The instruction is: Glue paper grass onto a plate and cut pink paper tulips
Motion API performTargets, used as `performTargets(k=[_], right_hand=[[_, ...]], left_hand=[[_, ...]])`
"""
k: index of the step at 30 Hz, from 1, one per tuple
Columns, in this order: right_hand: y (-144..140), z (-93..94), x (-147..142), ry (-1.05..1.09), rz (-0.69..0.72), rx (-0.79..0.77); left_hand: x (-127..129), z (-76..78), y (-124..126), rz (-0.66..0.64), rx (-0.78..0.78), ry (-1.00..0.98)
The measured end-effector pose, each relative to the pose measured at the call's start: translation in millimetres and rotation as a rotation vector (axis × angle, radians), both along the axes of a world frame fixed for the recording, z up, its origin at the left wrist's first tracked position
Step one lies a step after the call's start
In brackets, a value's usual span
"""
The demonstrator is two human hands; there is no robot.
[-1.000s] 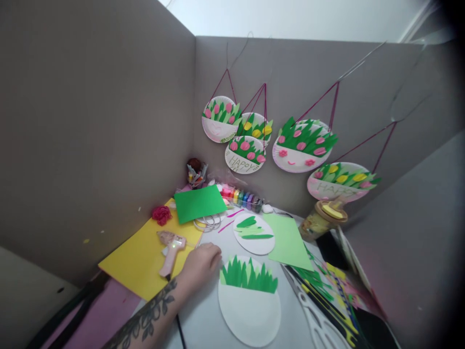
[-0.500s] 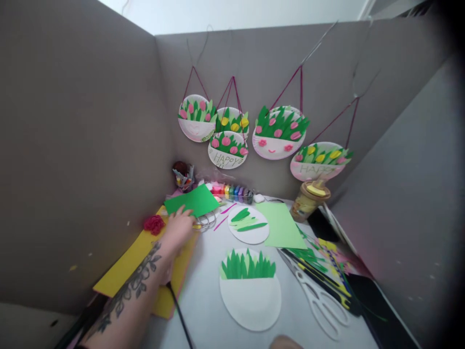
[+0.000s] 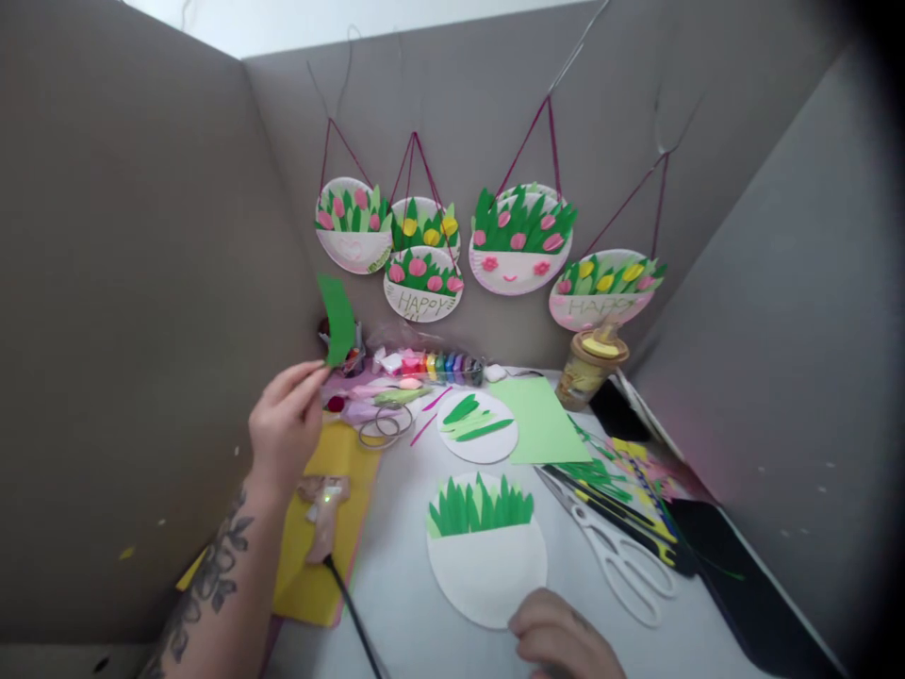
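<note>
My left hand (image 3: 288,415) is raised on the left, its thumb and fingers pinched on the lower end of a sheet of green paper (image 3: 339,321), which stands up and bends. My right hand (image 3: 562,634) shows in part at the bottom edge, beside the lower right rim of a paper plate (image 3: 473,571). Its fingers are loosely bent and a little apart, with nothing visible in them; I cannot tell whether it touches the plate. Green paper grass blades (image 3: 481,507) line the plate's upper part. Behind it, a white oval (image 3: 499,443) carries loose green strips.
A glue gun (image 3: 325,519) with a black cable lies on yellow sheets (image 3: 297,585) at left. White scissors (image 3: 615,556), a light green sheet (image 3: 541,424), and a brown cup (image 3: 592,370) stand or lie at right. Decorated plates (image 3: 523,269) hang on the back panel.
My left hand has lifted the green paper off the table, up and to the left, uncovering the glue gun and metal rings. My right hand has come further into view beside the plate.
</note>
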State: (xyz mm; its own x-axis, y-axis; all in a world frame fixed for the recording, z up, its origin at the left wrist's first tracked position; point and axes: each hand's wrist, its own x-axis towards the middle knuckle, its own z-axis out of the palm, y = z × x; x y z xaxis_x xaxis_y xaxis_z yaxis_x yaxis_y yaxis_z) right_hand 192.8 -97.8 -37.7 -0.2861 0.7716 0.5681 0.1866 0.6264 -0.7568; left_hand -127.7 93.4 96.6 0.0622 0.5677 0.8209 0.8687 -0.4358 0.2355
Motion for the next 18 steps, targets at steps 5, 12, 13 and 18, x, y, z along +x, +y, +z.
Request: performTargets(k=[5, 12, 13, 18], right_hand=[[2, -8.8, -9, 0.209, -0.308, -0.308], [4, -4.8, -10, 0.848, -0.219, -0.826], [4, -3.1, -7, 0.865, -0.246, -0.820], [14, -2.3, 32, 0.696, -0.514, -0.757]], left_hand=[[64, -18.1, -67, -0.509, -0.380, -0.058], [110, -60.5, -114, -0.921, -0.926, -0.319], [111, -67.9, -113, -0.887, -0.936, -0.321], [117, -103.5, -105, -0.784, -1.040, -0.343]])
